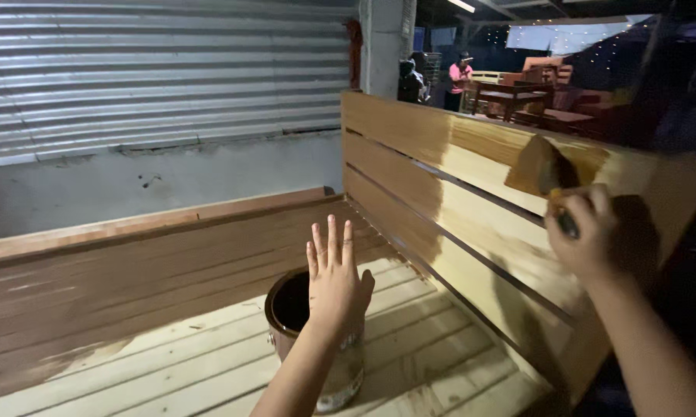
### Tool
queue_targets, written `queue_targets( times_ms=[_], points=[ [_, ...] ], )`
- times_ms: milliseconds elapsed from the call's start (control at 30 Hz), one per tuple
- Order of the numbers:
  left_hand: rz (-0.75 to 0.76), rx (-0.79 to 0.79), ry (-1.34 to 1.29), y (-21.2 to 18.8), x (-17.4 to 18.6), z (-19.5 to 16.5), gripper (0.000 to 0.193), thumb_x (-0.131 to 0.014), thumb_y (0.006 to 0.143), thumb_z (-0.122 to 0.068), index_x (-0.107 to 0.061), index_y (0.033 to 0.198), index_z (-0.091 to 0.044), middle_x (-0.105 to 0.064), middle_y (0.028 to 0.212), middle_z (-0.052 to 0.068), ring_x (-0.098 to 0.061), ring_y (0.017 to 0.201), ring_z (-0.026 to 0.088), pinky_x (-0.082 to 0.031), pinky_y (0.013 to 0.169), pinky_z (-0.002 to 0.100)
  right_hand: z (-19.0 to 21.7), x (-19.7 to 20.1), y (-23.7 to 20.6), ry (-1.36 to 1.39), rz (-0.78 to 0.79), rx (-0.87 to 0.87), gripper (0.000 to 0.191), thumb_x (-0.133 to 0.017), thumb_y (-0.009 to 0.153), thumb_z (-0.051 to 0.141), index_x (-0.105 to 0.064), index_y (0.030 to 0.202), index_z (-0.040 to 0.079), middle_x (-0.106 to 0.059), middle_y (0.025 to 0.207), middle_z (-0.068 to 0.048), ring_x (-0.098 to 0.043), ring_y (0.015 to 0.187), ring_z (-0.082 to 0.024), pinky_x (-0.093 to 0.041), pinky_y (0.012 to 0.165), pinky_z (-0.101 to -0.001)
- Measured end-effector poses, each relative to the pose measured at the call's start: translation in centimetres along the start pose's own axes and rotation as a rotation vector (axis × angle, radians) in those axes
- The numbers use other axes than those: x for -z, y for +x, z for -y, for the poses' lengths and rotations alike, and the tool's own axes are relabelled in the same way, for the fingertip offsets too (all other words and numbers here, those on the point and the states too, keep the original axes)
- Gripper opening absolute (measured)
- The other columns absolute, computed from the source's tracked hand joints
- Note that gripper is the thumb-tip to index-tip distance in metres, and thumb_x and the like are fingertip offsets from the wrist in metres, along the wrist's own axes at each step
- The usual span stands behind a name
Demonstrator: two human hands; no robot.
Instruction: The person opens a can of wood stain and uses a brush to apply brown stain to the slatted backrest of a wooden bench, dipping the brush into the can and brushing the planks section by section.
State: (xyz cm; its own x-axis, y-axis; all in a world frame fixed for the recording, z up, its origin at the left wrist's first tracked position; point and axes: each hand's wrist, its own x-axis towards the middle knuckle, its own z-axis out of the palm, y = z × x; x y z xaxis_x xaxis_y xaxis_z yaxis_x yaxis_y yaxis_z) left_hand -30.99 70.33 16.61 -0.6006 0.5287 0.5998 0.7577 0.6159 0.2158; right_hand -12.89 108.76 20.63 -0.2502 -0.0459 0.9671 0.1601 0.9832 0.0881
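Right hand (pixel 587 235), fingers closed around a paintbrush (pixel 553 181), presses bristles on the backrest slat (pixel 471 147) at 2 o'clock. Left hand (pixel 334 282), fingers open and spread, hovers over the stain can (pixel 290 309) at 6 o'clock, standing on seat slats (pixel 170 355). Corrugated metal wall (pixel 155 69) at 11 o'clock.

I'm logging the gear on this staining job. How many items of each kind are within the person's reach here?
Open round metal tin of brown stain, beside the raised left hand: 1
Brown-bristled paintbrush, gripped in the right hand: 1
Slatted wooden bench, part stained brown and part pale: 1
Total: 3
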Motion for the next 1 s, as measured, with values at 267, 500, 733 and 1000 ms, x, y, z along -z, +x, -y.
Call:
queue_targets(
  times_ms=[267,500,733,1000],
  points=[
    [-0.054,-0.014,-0.020,-1.5,0.8,-2.1,0.095,-0.067,0.085,-0.036,-0.016,0.161,-0.007,-0.006,0.169,0.020,0.000,0.155,0.045,-0.007,0.124,0.056,4.8,10.1,1.5,0.028,0.172,-0.015,0.022,-0.079,0.088,0.007,-0.068,0.108,0.006,-0.069,0.128,-0.011,-0.068,0.116,-0.024,-0.059,0.099,-0.0400],
    [-0.042,-0.050,-0.053,-2.2,1.0,-3.0,0.096,-0.068,0.086,-0.037,-0.015,0.159,-0.006,-0.006,0.167,0.022,0.001,0.154,0.046,-0.006,0.122,0.058,4.2,14.0,1.9,-0.242,0.371,0.113,0.031,-0.079,0.075,0.011,-0.074,0.106,0.010,-0.064,0.129,-0.011,-0.069,0.111,-0.028,-0.060,0.095,-0.0390],
    [-0.059,-0.040,-0.077,-2.6,0.5,-3.6,0.094,-0.068,0.085,-0.036,-0.017,0.160,-0.008,-0.009,0.168,0.019,-0.001,0.154,0.046,-0.008,0.123,0.058,3.8,13.5,-2.6,-0.597,0.698,0.171,0.030,-0.079,0.079,0.023,-0.072,0.107,0.012,-0.062,0.125,-0.009,-0.066,0.118,-0.027,-0.060,0.094,-0.0373],
    [-0.043,-0.043,-0.115,-3.5,0.7,-3.9,0.094,-0.069,0.083,-0.032,-0.019,0.159,-0.007,-0.013,0.167,0.019,-0.002,0.154,0.046,-0.008,0.123,0.058,3.9,14.1,-0.9,-0.532,0.723,0.144,0.036,-0.078,0.079,0.020,-0.071,0.113,0.012,-0.058,0.130,-0.011,-0.063,0.120,-0.027,-0.059,0.096,-0.0376]
  ],
)
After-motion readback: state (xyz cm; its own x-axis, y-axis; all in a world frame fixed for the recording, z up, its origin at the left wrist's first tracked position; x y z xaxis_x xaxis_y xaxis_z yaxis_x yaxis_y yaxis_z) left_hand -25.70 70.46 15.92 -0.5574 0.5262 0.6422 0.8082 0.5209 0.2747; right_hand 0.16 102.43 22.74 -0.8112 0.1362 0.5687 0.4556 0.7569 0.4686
